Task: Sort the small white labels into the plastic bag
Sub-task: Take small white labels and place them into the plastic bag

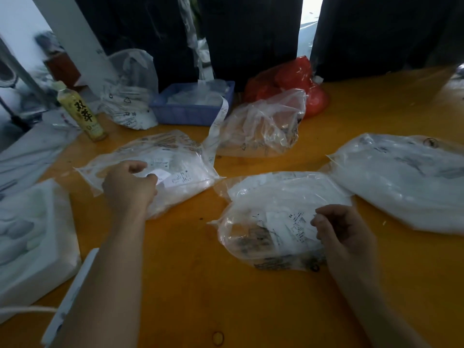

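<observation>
My left hand (129,184) pinches a small white label (162,175) over the mouth of a clear plastic bag (175,156) lying at centre left on the orange table. My right hand (344,234) has curled fingers that pinch the plastic of a second clear bag (271,222) in front of me, which holds several white printed labels. A third, fuller bag of white labels (401,179) lies at the right.
A crumpled clear bag (261,126), a red bag (288,81) and a blue tray (185,111) with a paper strip hanging out stand at the back. A yellow-labelled bottle (80,111) stands back left. White foam packaging (32,237) lies at the left edge.
</observation>
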